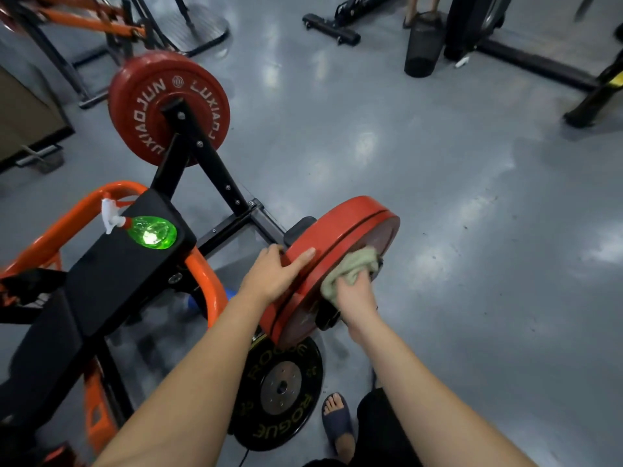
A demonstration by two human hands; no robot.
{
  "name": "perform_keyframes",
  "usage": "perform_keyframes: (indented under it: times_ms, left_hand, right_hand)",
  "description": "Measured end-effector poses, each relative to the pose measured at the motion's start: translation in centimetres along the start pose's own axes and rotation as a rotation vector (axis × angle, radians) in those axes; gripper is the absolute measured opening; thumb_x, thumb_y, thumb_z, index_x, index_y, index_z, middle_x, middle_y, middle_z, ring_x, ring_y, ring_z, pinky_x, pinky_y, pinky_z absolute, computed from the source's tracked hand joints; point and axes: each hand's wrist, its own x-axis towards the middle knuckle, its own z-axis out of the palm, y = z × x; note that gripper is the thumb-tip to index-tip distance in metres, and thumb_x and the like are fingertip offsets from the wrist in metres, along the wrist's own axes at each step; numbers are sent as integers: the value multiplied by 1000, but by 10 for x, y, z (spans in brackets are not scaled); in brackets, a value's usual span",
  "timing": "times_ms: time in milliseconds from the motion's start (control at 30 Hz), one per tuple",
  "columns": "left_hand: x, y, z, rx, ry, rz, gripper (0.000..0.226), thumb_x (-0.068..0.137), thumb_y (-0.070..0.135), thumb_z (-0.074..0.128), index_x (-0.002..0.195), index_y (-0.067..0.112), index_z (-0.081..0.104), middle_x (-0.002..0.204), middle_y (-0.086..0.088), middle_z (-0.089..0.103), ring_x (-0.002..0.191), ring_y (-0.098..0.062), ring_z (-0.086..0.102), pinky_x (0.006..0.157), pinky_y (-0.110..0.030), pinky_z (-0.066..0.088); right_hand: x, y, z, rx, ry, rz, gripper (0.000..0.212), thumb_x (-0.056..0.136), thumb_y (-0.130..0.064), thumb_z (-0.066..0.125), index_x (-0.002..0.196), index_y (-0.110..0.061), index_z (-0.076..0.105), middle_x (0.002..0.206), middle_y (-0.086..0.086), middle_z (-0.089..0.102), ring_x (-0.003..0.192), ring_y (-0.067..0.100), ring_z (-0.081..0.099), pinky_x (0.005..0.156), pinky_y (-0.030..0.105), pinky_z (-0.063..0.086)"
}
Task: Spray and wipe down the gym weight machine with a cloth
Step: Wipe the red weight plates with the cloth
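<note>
Your right hand gripped the bunched cloth against the outer face of the red plate; your left hand lay flat-fingered on its rim, holding nothing. Cloth looked soft and light (wad it in the palm), plate heavy and rigid. Plate stood on edge on the machine, face pointing right.

The cloth hides the fingers of the right hand; the top edge crops a standing person.

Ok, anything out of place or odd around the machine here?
The green spray bottle lies on its side on the machine's black pad; it might roll off or leak. A black plate lies flat on the floor.
</note>
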Motion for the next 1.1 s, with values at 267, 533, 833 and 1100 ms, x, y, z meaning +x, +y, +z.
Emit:
perform_keyframes:
  times_ms: [267,533,833,1100]
  left_hand:
    - [13,37,23,61,-70,118,116,72,77,71,160,29,12,158,-4,24,149,-27,24,121,-52,23]
    - [15,43,3,-66,-99,52,113,57,50,97,144,20,31,139,-4,35,131,-25,44,107,-39,41]
    - [9,38,2,-99,-80,53,114,53,51,98,142,22,33,138,1,36,116,-16,43,104,-38,43]
    - [14,46,0,-122,-145,27,114,57,48,97,144,20,28,142,-2,30,122,-19,40,111,-45,43]
  right_hand:
    - [8,-18,-25,171,-6,36,35,93,-8,63,123,-24,58,109,-3,72,94,7,69,79,24,57]
    - [33,-36,-59,340,-56,79,39,101,-4,46,137,-20,48,125,7,64,106,13,66,80,26,54]
    - [25,-19,-36,-378,-145,-75,24,90,-14,58,111,-25,62,102,6,71,94,22,68,86,42,59]
    - [72,-23,-71,-350,-8,-227,47,101,-32,57,141,-17,39,135,4,55,122,24,55,107,44,46]
